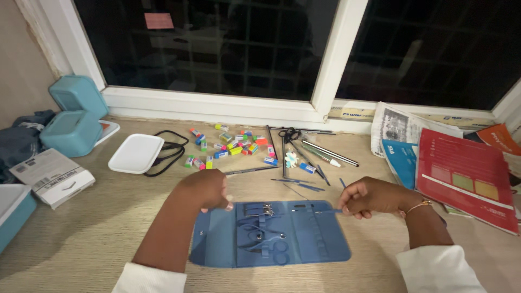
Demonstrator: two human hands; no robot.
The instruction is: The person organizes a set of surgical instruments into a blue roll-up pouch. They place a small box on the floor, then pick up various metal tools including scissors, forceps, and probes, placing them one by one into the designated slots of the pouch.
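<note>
Hands sit at the far edge of the open blue tool case (304, 239), which lies flat on the tabletop (97, 228) right in front of you, its long axis running left to right. Your left hand (209, 189) is curled loosely over the case's top left corner; whether it grips anything, you cannot tell. Your right hand (372, 196) pinches a thin blue tool (332, 211) at the top right edge. Small scissors (274, 250) and clippers (259, 209) sit strapped in the left half; the right half's loops look bare.
</note>
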